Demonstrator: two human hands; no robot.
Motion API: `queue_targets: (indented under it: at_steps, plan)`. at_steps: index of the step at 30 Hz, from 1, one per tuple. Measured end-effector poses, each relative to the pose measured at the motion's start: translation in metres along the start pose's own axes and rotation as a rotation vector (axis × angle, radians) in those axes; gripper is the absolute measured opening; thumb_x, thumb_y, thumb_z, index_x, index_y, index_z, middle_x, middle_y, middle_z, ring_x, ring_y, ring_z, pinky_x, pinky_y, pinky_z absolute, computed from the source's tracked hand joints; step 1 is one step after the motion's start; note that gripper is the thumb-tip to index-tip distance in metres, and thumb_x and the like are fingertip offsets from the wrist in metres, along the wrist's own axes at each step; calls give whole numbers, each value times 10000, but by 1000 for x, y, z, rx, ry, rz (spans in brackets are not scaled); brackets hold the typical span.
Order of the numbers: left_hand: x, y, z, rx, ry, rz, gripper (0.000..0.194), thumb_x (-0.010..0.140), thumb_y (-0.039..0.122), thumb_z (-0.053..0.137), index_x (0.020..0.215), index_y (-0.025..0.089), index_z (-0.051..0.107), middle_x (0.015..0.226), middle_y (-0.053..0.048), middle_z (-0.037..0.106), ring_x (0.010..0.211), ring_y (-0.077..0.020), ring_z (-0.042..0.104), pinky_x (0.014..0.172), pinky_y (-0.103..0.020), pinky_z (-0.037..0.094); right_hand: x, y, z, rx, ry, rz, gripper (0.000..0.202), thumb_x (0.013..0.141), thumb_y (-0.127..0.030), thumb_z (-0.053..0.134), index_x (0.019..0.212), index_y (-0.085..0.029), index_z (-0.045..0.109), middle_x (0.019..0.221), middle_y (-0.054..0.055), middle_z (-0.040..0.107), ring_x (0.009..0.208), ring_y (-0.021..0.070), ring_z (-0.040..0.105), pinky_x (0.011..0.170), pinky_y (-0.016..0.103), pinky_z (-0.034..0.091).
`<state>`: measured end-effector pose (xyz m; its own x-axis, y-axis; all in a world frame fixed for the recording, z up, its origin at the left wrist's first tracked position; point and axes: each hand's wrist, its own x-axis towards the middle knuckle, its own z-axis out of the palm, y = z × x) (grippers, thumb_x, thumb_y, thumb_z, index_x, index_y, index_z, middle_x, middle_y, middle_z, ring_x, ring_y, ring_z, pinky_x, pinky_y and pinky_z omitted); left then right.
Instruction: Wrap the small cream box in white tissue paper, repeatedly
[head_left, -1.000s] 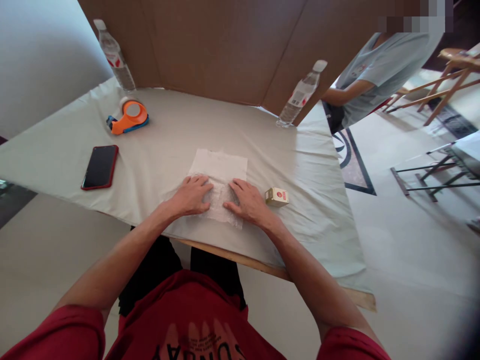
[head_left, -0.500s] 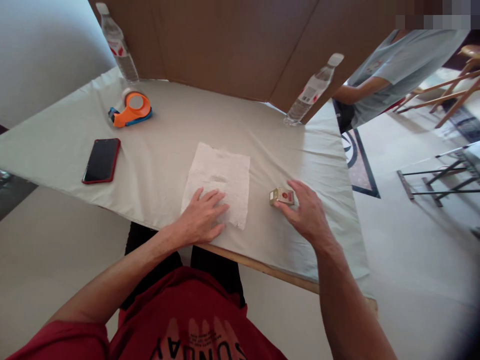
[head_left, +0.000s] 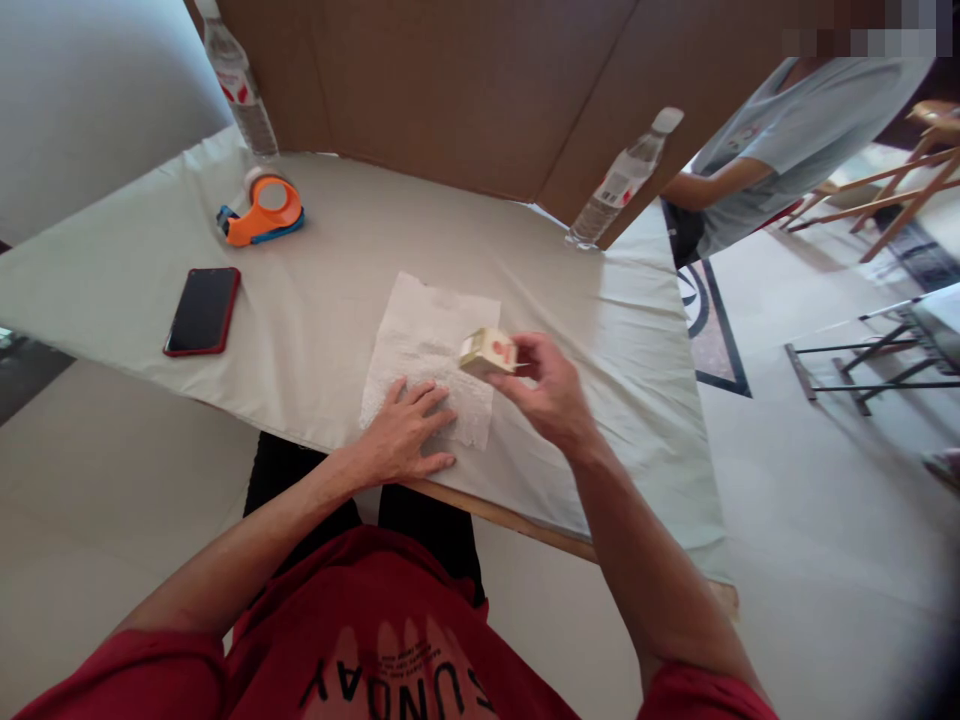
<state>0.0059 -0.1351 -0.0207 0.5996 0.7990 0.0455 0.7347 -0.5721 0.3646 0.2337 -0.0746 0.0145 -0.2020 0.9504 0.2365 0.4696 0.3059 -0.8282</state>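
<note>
A white textured sheet (head_left: 431, 325) lies flat near the front edge of the cloth-covered table. My left hand (head_left: 409, 430) rests on its lower part with fingers spread, holding nothing. My right hand (head_left: 547, 390) grips the right end of a small pale gold box (head_left: 487, 352) between thumb and fingers. The box, slightly blurred, is over the right part of the sheet and has a red mark on its face.
An orange and blue tape dispenser (head_left: 268, 208) and a red-edged phone (head_left: 202, 311) lie at the left. Water bottles stand at the back left (head_left: 244, 95) and back right (head_left: 622, 185), before a cardboard panel (head_left: 450, 90). A person (head_left: 802, 140) is beyond, at the right.
My right hand has closed on the small box and moved it left from the bare cloth to over the sheet. My left hand has stayed on the sheet.
</note>
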Motion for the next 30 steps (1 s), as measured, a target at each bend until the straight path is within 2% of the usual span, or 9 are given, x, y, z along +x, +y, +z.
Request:
queue_targets:
  at_steps: [4,8,14,21,23,25,27,30]
  plan:
    - [-9,-5,0,-53,140,-47,376,899,405,642,1201,185,686,1431,-173,575,1345,-343,519,1191,-593,316,17,7,45,-15,-171,17,370,769,-374,712,1085,-234,581,1022,60,731,911,224,691,842,397,575]
    - [-23,-16,0,-97,279,-146,274,903,307,606,1126,179,701,1268,-154,659,1183,-312,609,1069,-512,471,23,26,61,-61,-233,18,385,762,-389,706,1089,-228,581,1026,63,727,904,221,682,820,379,555]
    - [-30,-23,4,-114,302,-113,304,871,296,647,1143,163,684,1225,-148,653,1168,-312,593,1106,-519,449,22,31,58,-20,-248,16,424,755,-432,723,1101,-235,579,1079,74,726,914,215,677,837,379,550]
    - [-26,-22,3,-26,285,-128,345,855,160,616,1196,155,669,1264,-171,634,1173,-319,597,1044,-502,500,20,29,59,-66,-251,7,414,778,-402,719,1137,-233,601,1072,79,726,957,235,686,910,426,549]
    - [-23,-22,1,14,282,-131,307,860,135,602,1153,169,687,1283,-165,632,1175,-318,601,1038,-508,501,20,28,55,-43,-276,4,524,774,-412,733,1240,-222,586,1159,109,710,1034,256,683,969,451,537]
    - [-19,-22,-1,43,290,-117,220,875,120,579,1042,170,714,1279,-162,641,1172,-317,608,1025,-505,507,19,24,46,4,-313,17,716,764,-460,753,1394,-221,512,1335,155,637,1121,279,669,1011,476,525]
    - [-13,-24,-3,39,329,-108,171,898,129,563,945,169,722,1259,-157,655,1162,-310,620,1012,-490,515,16,17,34,53,-355,44,874,771,-545,746,1515,-243,401,1483,188,523,1205,311,642,1018,504,523]
    - [1,-31,-9,-28,417,-132,138,904,162,582,908,182,719,1234,-140,668,1135,-288,640,997,-466,525,8,4,18,27,-434,13,990,752,-637,751,1572,-279,327,1565,189,440,1330,358,560,1040,542,500]
